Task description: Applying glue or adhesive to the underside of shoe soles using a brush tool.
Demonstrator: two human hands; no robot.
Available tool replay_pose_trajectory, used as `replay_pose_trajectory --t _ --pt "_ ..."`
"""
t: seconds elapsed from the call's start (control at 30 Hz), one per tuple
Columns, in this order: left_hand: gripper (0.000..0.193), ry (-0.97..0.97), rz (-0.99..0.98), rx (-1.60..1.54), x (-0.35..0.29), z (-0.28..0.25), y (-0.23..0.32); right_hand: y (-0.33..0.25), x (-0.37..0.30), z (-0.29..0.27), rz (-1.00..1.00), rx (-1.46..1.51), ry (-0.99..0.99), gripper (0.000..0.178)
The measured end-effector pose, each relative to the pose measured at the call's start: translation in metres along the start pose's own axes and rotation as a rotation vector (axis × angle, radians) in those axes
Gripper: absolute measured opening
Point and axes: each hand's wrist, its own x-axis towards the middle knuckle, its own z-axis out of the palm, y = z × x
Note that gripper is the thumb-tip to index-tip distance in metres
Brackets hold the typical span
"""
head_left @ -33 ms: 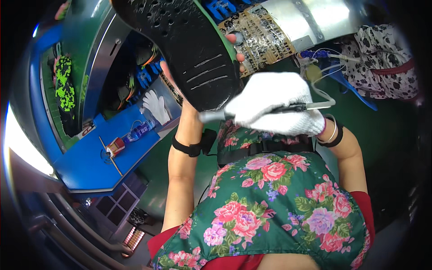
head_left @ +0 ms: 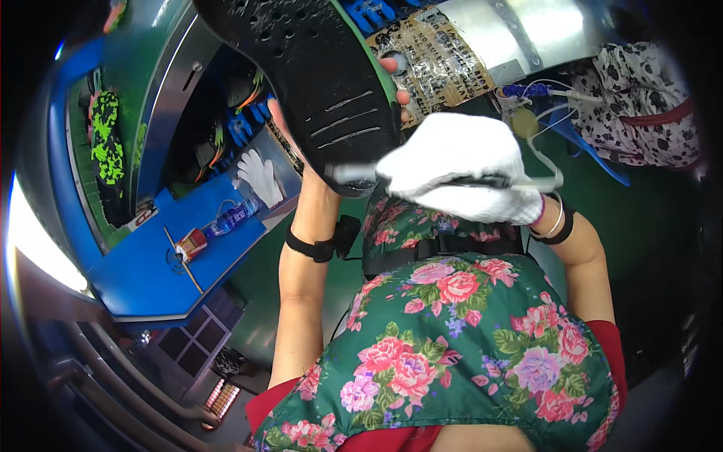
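Note:
My left hand [head_left: 290, 142] holds a black shoe sole [head_left: 331, 90] from beneath, with fingertips curled round its right edge. Holes dot the far part of the sole, three pale grooves cross it near the heel, and green shows along its right edge. My right hand [head_left: 459, 162], in a white knit glove, is closed on a slim brush [head_left: 354, 173] with a pale, motion-blurred tip. That tip lies over the heel end of the sole; whether it touches cannot be told. A clear tube [head_left: 544, 183] runs from the brush's rear.
To the left, a blue table [head_left: 135, 279] bears a white glove [head_left: 260, 177], a bottle [head_left: 233, 218] and a red cup [head_left: 190, 245]. Green-and-black shoe parts [head_left: 109, 139] lie beyond. Ahead is a metal machine [head_left: 527, 34] with taped cardboard [head_left: 433, 64]; patterned cloth [head_left: 640, 105] hangs right.
The brush tip has moved up from the heel's lower rim onto the sole's face, along with my right hand. The sole has shifted slightly downward in my left hand.

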Motion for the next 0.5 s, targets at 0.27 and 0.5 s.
replay_pose_trajectory --t 0.27,0.5 --pt "0.111 0.043 -0.148 0.051 -0.009 0.006 0.015 -0.001 -0.003 0.005 -0.144 0.151 -0.233 0.026" --pt "0.101 0.293 -0.257 0.357 -0.011 0.002 0.03 -0.001 -0.004 0.001 -0.318 -0.302 -0.352 0.029"
